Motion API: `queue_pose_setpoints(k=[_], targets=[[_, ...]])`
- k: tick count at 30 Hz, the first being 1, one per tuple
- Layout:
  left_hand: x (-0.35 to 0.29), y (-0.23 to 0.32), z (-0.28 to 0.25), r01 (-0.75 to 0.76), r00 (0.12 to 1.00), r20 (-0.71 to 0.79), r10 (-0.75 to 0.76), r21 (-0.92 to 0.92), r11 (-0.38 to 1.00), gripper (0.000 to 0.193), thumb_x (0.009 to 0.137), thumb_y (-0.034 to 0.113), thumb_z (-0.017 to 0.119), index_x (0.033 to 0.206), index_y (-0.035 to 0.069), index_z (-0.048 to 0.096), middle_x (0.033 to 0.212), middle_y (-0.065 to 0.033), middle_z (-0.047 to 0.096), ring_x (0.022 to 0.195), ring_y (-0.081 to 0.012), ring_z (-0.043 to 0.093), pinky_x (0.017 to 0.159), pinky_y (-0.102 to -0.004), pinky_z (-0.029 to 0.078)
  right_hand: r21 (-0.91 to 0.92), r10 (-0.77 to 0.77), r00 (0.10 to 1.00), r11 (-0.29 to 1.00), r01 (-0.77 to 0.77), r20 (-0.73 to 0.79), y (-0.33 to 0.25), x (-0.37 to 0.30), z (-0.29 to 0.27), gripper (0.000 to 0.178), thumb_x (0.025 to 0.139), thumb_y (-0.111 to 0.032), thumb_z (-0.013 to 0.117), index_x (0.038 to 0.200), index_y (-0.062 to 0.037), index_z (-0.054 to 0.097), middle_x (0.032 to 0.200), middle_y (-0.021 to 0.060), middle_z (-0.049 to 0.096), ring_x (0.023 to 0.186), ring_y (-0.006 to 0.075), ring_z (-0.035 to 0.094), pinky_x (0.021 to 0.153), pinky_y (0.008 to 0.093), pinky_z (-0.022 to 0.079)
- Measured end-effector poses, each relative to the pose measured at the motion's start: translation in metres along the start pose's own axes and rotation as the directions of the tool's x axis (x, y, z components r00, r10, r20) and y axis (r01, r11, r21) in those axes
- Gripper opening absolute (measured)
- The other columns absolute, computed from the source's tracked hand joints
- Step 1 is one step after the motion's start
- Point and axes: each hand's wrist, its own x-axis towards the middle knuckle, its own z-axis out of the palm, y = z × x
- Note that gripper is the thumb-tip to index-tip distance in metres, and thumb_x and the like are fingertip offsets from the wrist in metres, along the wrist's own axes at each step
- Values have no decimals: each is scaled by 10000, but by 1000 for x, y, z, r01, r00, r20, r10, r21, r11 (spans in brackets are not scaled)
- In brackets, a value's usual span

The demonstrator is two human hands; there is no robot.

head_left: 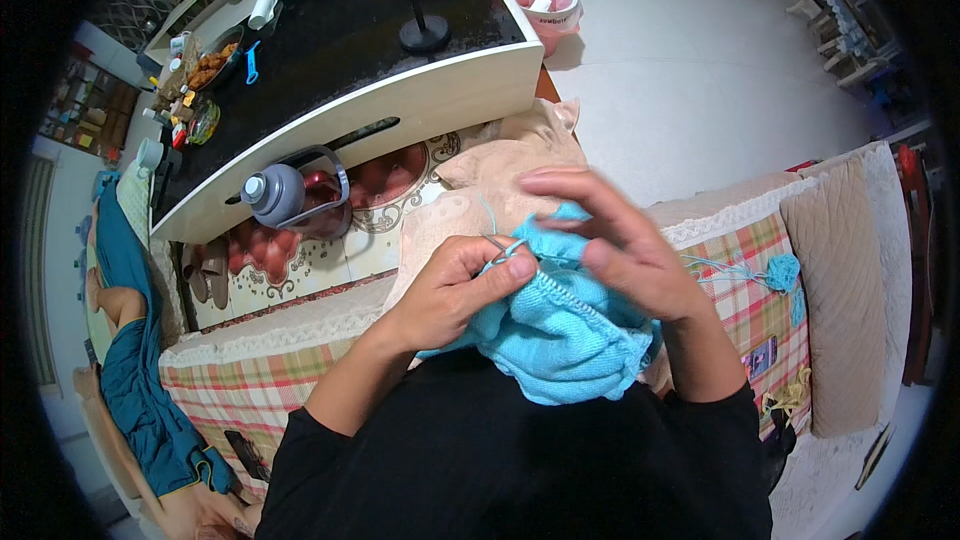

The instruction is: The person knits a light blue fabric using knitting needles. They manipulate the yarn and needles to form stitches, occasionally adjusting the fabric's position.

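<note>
A turquoise piece of knitting [560, 340] hangs in front of my black shirt, a row of stitches running along its upper edge on a needle. My left hand [465, 285] is closed at the left end of that row, thumb and forefinger pinching a thin knitting needle [492, 240] and the stitches. Over the right end hovers my right hand [640, 250], its fingers stretched apart and blurred by motion; whether yarn lies against them I cannot make out. Loose yarn leads right to a turquoise yarn ball [783, 272] on the plaid sofa cover [740, 305].
Ahead stands a black-topped table [330, 40] with a phone on a stand [425, 32], a food dish [213, 65] and several small containers. A large grey-topped jug [275, 195] stands below its front. Beyond is a lined bin [545, 15]. At left, another person lies near teal cloth [150, 390].
</note>
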Motion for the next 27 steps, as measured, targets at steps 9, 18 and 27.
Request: queue_pose_setpoints(k=[9, 18, 27], targets=[[-8, 4, -3, 60, 997, -47, -64, -78, 995, 327, 1030, 296, 538, 972, 8, 682, 919, 5, 646, 855, -51, 547, 810, -245, 456, 831, -228, 962, 556, 1, 151, 5, 31, -9, 401, 859, -58, 647, 1240, -75, 522, 1178, 170, 497, 896, 209, 610, 747, 350, 607], [-19, -18, -25, -125, 963, -244, 119, -13, 992, 257, 965, 185, 590, 1137, -4, 618, 1065, -57, 659, 970, -128, 613, 868, -273, 472, -669, -634, 703, 373, 643, 322, 16, 22, 7, 269, 861, -136, 642, 1129, -148, 637, 1330, 96, 565, 1224, 296, 572, 1085, 544, 407], [-15, 51, 17, -338, 815, 80, 574, 870, 360, 168, 931, 120, 570, 1041, 1, 614, 1047, -104, 649, 927, -160, 603, 873, -320, 464, -866, -916, 352, 9, 499, 194, -76, 27, 3, 241, 637, -295, 625, 537, -151, 460, 531, -14, 438, 466, 168, 511, 432, 355, 347]])
